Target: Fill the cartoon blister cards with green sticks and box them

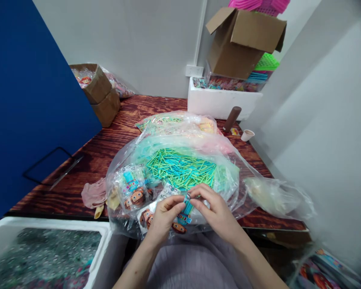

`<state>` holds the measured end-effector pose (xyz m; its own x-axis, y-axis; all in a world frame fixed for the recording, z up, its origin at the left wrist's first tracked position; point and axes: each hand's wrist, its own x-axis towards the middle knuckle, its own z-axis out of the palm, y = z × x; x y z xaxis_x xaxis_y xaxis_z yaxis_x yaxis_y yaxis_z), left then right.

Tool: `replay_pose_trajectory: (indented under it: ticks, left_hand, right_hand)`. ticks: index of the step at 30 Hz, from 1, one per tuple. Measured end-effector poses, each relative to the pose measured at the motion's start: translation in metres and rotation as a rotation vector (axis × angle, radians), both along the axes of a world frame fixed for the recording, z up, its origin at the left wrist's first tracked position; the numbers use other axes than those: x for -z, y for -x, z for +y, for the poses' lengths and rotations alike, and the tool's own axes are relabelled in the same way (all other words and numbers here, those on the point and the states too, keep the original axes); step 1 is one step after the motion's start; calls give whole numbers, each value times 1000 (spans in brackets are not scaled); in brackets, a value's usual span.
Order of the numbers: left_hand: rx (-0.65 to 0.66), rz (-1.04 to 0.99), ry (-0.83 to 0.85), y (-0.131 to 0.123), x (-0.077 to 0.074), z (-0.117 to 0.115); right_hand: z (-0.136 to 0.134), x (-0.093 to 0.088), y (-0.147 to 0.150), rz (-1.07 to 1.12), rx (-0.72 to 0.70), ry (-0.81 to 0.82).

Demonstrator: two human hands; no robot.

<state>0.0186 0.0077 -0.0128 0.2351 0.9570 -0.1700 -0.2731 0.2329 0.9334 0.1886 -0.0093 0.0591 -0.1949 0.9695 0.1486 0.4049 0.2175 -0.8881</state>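
A packet (184, 216) is pinched between the left hand (164, 218) and right hand (217, 212), both clamped on it, at the near table (156, 108) edge, just before a bag (180, 166) of green sticks.

bright, even indoor light | soft shadows | glare on plastic | corners stretched, blurred, darkened

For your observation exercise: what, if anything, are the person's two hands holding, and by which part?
Both the left hand and right hand pinch one small clear printed plastic packet of blue sticks at its top edge.
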Motion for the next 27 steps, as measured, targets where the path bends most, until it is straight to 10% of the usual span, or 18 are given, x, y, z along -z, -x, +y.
replay_pose_trajectory:
  ticks: [27]
  left_hand:
    - [-70, -162, 127, -5, -4, 2]
  right_hand:
    - [0, 3, -2, -40, -22, 13]
